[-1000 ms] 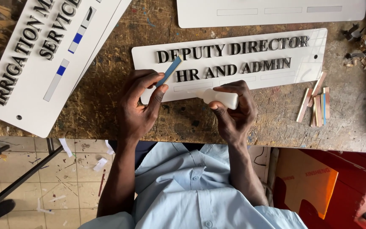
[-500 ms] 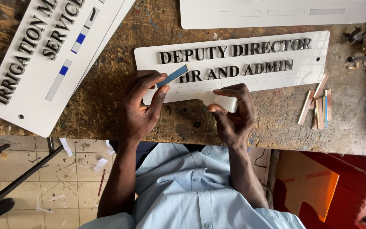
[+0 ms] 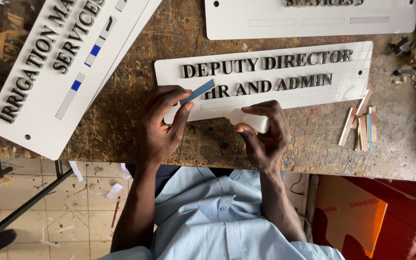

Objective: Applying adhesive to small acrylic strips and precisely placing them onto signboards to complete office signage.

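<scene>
- My left hand [image 3: 162, 120] pinches a thin blue strip [image 3: 197, 92] between thumb and fingertips, its far end lying over the white sign plate [image 3: 347, 82] just beyond my fingers.
- My right hand [image 3: 265, 132] is wrapped around a small white squeeze bottle [image 3: 249, 119], its nozzle pointing toward my left hand, low over the plate's near edge.
- A small pile of narrow strips [image 3: 360, 126] lies on the scarred wooden workbench [image 3: 116, 130], right of my right hand.
- A bigger white sign [image 3: 49, 82] lies slanted, beyond my left hand.

left hand [image 3: 162, 123]: pinches a thin blue strip [image 3: 197, 92] | right hand [image 3: 266, 132]: holds a small white bottle [image 3: 249, 119] | both over white sign [image 3: 266, 79], near bench [image 3: 121, 130] front edge
</scene>
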